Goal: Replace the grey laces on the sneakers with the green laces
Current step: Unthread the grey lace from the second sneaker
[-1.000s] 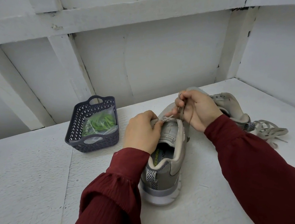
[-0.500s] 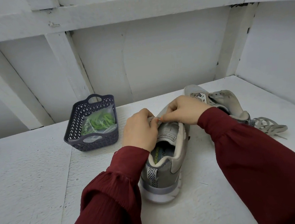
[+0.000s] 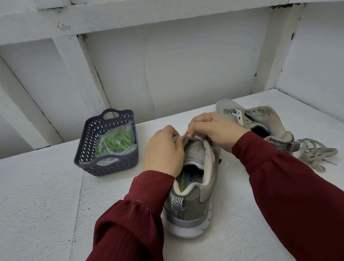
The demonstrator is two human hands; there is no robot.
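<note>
The right hand [image 3: 214, 131], a second ago raised in a fist with the grey lace [image 3: 185, 136] drawn up above the near sneaker [image 3: 194, 190], has dropped to the top of the tongue. Its fingertips now pinch the lace close against those of the left hand [image 3: 164, 151]. The lace, earlier stretched upward, runs only a short way between the two hands. With the right hand lowered, the toe and eyelet row of the far sneaker [image 3: 254, 121] show behind it.

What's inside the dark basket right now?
A clear plastic bag of green laces lies in the basket. The floor beneath the bag is covered; how many laces, unclear.
</note>
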